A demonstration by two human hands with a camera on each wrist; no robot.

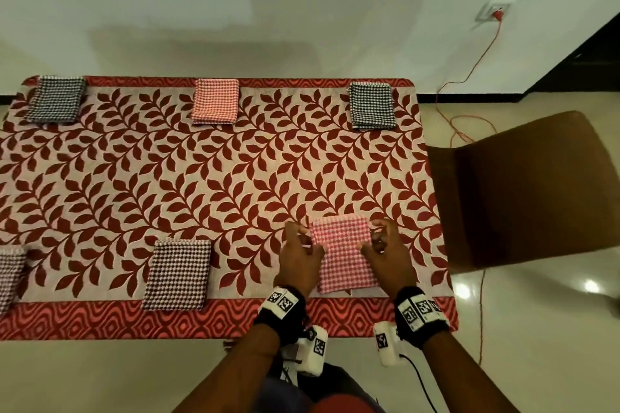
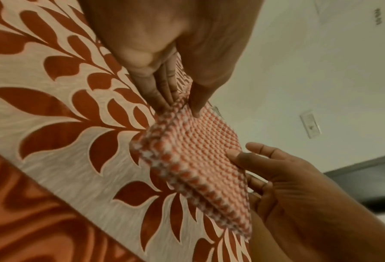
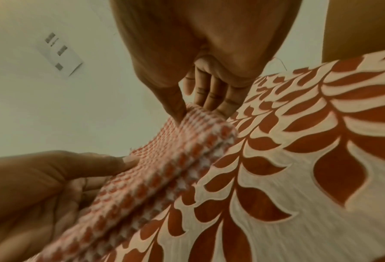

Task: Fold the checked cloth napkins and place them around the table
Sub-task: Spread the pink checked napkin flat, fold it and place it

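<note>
A pink checked napkin [image 1: 342,258] lies near the front right of the table, its far half lifted and doubled over the rest. My left hand [image 1: 300,233] pinches the left end of that fold. My right hand [image 1: 377,235] pinches the right end. In the left wrist view, thumb and fingers [image 2: 162,99] clamp the napkin [image 2: 200,150] at a corner. The right wrist view shows the same pinch on the napkin [image 3: 155,177]. Folded napkins lie along the far edge: black [image 1: 55,99], pink [image 1: 215,100], black [image 1: 371,105]. Another dark one [image 1: 177,273] lies at the front.
The table carries a red leaf-patterned cloth [image 1: 134,178]. One more dark folded napkin [image 1: 10,275] sits at the left edge of view. A brown chair [image 1: 523,184] stands close to the table's right side. An orange cable [image 1: 469,77] runs from a wall socket [image 1: 496,12] to the floor.
</note>
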